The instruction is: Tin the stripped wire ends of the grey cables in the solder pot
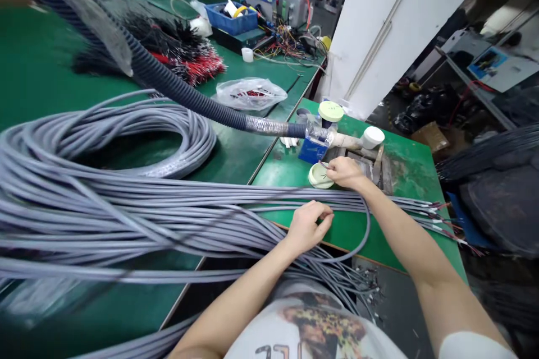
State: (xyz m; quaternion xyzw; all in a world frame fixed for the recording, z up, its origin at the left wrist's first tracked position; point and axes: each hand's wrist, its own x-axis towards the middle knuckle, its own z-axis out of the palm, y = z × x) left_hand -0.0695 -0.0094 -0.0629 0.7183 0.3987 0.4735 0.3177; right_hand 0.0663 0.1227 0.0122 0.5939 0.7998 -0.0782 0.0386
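Note:
My right hand [346, 173] is closed on the end of a grey cable [369, 224], which loops back below the wrist. Thin dark wire ends poke out of the fingers, right over a small cream cup [319, 177]. My left hand [309, 225] hovers at or just above the bundle of grey cables [236, 196], its fingers loosely bent and the thumb apart from them. Nothing shows between those fingers. To the right, stripped cable ends [446, 216] with coloured wires lie past my right forearm; more ends [370, 286] hang by my lap.
A ribbed hose [202, 104] crosses above the table to a nozzle beside a blue block [314, 148]. Round lidded containers [330, 111] stand near it. A large cable coil [105, 140] covers the left. Behind lie a plastic bag [251, 93], black-red wires [181, 50] and blue bins [231, 18].

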